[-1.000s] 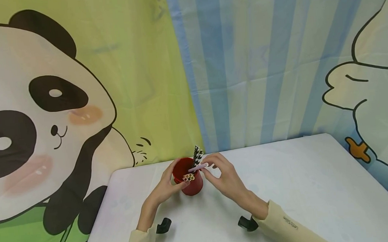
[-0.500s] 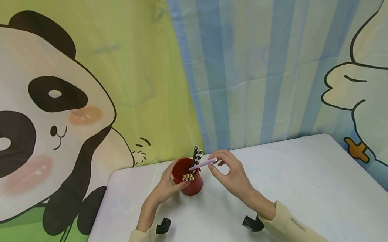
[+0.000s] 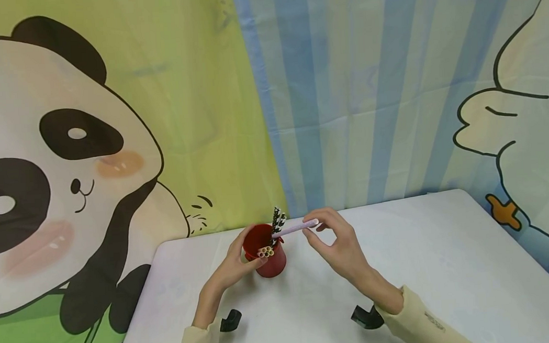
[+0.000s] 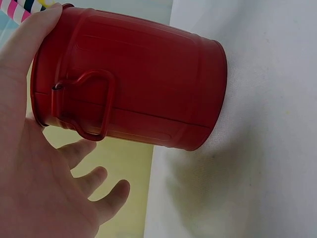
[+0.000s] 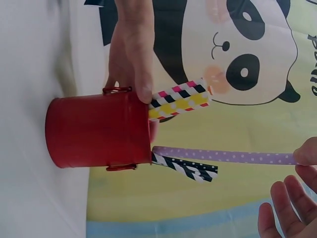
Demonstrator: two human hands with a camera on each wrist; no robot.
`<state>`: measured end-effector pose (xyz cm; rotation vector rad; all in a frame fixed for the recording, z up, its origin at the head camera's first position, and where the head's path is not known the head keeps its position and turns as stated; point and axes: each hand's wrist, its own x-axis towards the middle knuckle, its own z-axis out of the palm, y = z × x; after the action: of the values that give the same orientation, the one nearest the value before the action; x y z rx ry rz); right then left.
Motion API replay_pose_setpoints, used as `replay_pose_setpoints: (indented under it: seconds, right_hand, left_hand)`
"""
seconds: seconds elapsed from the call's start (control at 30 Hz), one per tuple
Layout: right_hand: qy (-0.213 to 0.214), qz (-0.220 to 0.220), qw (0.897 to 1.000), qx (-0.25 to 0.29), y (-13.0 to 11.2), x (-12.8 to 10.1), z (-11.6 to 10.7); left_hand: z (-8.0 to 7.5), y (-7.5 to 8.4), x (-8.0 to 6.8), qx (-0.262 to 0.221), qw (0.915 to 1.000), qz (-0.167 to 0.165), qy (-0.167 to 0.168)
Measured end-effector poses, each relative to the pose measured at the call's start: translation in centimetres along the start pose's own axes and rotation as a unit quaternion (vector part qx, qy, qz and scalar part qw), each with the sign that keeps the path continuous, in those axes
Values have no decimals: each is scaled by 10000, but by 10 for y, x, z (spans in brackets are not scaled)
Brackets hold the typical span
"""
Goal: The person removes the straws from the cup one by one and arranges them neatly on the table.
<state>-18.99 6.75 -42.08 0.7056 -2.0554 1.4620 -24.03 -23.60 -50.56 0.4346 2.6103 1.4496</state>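
Head view, bucket: the red bucket is on the white counter, near its back edge, mouth facing up.
Head view, left hand: the left hand grips the bucket's rim from the side.
Head view, right hand: the right hand pinches the upper end of a purple straw, which slants out from the bucket's mouth.
Head view, backdrop: a panda cloth hangs behind, next to a blue striped cloth.
Left wrist view, grip: thumb over the rim; three fingers spread clear of the wall, beside a wire handle.
Right wrist view, purple straw: dotted white, grasped at its far end between thumb and finger; its lower end is at the rim.
Right wrist view, other straws: black-and-white straws lean out just beside it; a striped bunch leans out near the left thumb.
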Motion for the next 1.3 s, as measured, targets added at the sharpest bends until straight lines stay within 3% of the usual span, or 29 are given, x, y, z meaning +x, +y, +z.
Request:
replay_pose_setpoints:
  seconds: [0.43, 0.7, 1.03, 1.3]
  right_hand:
    - [293, -56, 9995, 38, -6, 1, -18]
    - [463, -149, 9988, -105, -28, 7, -26]
    - [119, -105, 9995, -267, 9, 3, -26]
    - [-388, -325, 9932, -1048, 20, 3, -26]
  left_hand:
    - [0, 2, -1, -43, 10000, -6, -10]
    - [0, 2, -1, -66, 10000, -30, -23]
    - [0, 1, 0, -94, 9999, 4, -46]
    - [0, 1, 0, -86, 9999, 77, -26]
